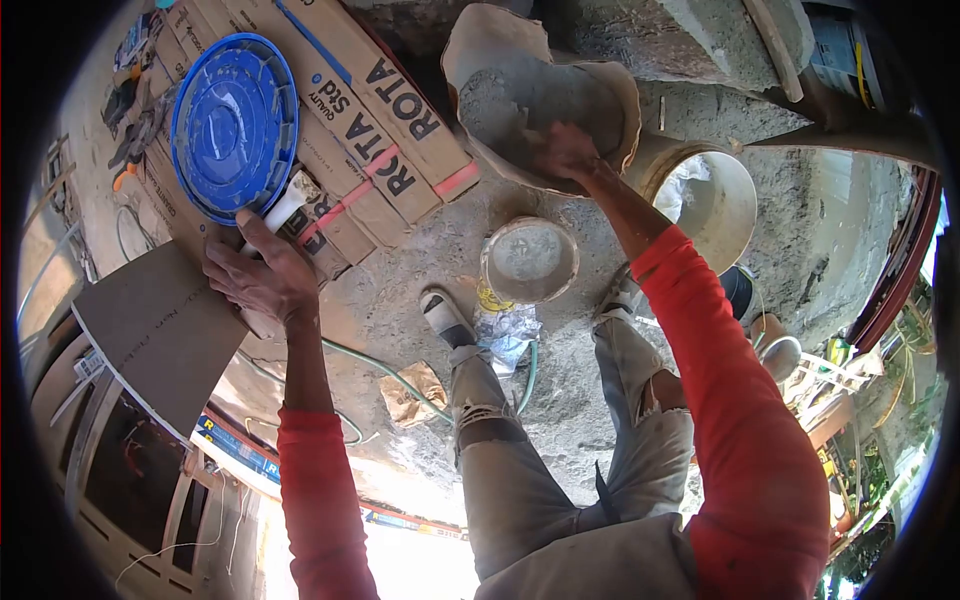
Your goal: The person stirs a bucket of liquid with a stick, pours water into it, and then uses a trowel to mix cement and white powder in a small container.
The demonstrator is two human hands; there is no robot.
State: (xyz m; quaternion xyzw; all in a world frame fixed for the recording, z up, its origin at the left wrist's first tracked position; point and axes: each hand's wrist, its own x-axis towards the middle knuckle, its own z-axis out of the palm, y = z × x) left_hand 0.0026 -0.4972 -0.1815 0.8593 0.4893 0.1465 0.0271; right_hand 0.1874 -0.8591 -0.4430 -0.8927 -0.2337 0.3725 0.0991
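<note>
My left hand (262, 272) is closed around a white tube-like thing (290, 205), whose kind I cannot make out. It is beside the rim of a round blue lid (228, 130), on flat cardboard boxes (350, 150). Close to this hand lies a grey-brown tile or board (160, 330) with handwriting on it. My right hand (568, 155) reaches into an open, torn paper sack (500, 40) of grey powder (500, 110). Its fingers are blurred and partly hidden there. Below the sack stands a round bucket (530, 260) with grey material inside.
A large pale bucket (725, 205) lies right of the sack. Between my feet is a crumpled plastic bag (507, 330). A green hose (390, 375) crosses the dusty floor near a brown paper scrap (415, 393). Dark tools (130, 120) lie at the upper left.
</note>
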